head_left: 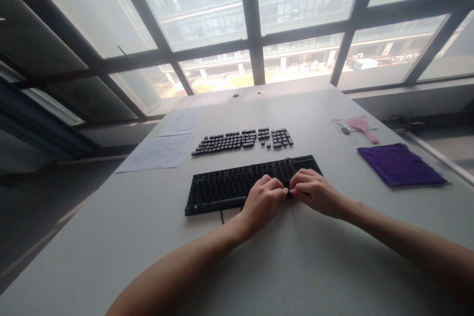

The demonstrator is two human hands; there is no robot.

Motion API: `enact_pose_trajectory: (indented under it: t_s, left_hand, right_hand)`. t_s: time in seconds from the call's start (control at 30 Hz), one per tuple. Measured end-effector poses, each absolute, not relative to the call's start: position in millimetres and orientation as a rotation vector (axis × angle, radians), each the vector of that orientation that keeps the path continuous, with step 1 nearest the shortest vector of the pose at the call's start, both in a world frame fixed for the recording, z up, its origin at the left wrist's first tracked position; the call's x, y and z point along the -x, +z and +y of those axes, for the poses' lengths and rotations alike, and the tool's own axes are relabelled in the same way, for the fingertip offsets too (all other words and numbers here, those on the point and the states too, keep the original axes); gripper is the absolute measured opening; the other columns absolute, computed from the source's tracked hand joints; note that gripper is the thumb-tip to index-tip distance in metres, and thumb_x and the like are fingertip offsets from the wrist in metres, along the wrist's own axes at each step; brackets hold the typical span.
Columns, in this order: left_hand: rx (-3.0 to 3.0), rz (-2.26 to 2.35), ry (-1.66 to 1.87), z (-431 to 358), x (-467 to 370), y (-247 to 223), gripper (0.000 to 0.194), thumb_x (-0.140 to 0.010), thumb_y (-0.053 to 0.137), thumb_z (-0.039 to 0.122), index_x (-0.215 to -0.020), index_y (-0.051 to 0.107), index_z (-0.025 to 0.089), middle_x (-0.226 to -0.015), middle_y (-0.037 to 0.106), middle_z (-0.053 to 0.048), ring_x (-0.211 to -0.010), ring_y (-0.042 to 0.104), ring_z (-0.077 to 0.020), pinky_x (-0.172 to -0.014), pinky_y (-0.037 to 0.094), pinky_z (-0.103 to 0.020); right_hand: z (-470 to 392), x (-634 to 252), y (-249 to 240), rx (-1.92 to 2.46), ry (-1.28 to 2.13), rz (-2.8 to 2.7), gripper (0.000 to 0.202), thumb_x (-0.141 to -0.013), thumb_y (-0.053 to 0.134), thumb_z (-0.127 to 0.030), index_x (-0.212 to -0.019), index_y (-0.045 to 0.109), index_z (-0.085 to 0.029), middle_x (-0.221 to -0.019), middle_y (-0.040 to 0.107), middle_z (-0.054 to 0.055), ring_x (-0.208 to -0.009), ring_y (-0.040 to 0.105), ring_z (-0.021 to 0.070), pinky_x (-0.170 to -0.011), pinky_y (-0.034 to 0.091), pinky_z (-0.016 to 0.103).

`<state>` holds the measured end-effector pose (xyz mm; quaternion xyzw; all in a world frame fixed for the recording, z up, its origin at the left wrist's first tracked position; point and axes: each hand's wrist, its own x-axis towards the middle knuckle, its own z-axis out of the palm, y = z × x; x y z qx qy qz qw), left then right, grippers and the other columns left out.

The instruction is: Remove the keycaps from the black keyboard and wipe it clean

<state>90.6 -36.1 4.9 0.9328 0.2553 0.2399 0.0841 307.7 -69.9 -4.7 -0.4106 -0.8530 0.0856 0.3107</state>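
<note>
A black keyboard [218,182] with its keycaps off lies on the white table, turned slightly. Over its front edge, right of the middle, my left hand [263,200] is closed, thumb and index fingertips together. My right hand [314,190] meets it from the other side, its fingers curled into a pinch at the same spot. Whatever sits between the fingertips is dark and too small to make out. Behind the keyboard, loose black keycaps [225,142] are laid out in keyboard order, with a few gaps near the arrow-key area.
Sheets of paper [157,152] lie on the left of the table [155,237]. To the right are a folded purple cloth [400,165], a pink hairbrush [359,124] and a clear plastic bag [338,122]. A cable [222,217] shows under the keyboard's front edge. Windows stand beyond the table.
</note>
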Motion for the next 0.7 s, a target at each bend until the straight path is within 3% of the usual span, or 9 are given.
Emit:
enact_pose_trajectory:
  t_s: [0.2,0.7]
  left_hand:
    - [-2.979,0.749,0.623,-39.8,-89.9,7.3,0.021,-0.099,0.049,0.021,-0.106,0.069,0.019,-0.100,0.067,-0.006,-0.092,0.054,-0.0204,-0.081,0.048,-0.035]
    - [-2.874,0.797,0.656,-40.5,-91.5,-0.4,0.016,-0.096,0.054,0.019,-0.093,0.070,0.020,-0.098,0.068,-0.004,-0.093,0.054,-0.0199,-0.081,0.047,-0.035]
  right_hand:
    - [-71.9,-308.2,-3.5,1.111,0.261,-2.236,0.020,-0.092,0.063,-0.017,-0.073,0.068,-0.020,-0.091,0.070,0.004,-0.086,0.059,0.0185,-0.079,0.042,0.034]
    - [-72.2,-311.1,1.6,1.118,0.182,-2.317,0.017,-0.092,0.063,-0.019,-0.076,0.071,-0.021,-0.095,0.070,0.005,-0.091,0.060,0.0199,-0.081,0.046,0.035]
